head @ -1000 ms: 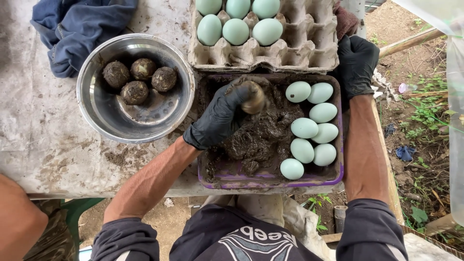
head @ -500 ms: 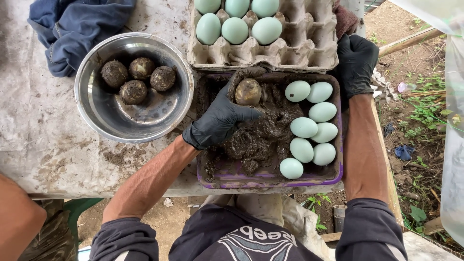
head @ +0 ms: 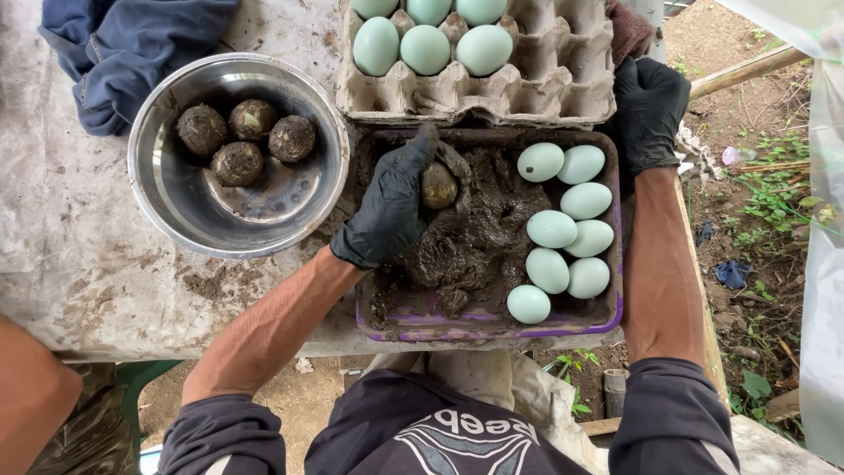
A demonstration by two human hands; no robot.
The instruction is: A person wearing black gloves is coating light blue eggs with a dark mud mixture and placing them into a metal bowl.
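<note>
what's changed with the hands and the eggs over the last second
The left hand turned the muddy egg over in the mud, showing it, then closing over it again. The right hand stayed on the purple tray. Clean eggs and bowl unchanged.

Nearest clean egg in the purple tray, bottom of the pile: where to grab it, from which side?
Take the egg across its narrow middle, from above. The tray wall flanks it below, another egg touches above, mud lies left; only the top is free.
</note>
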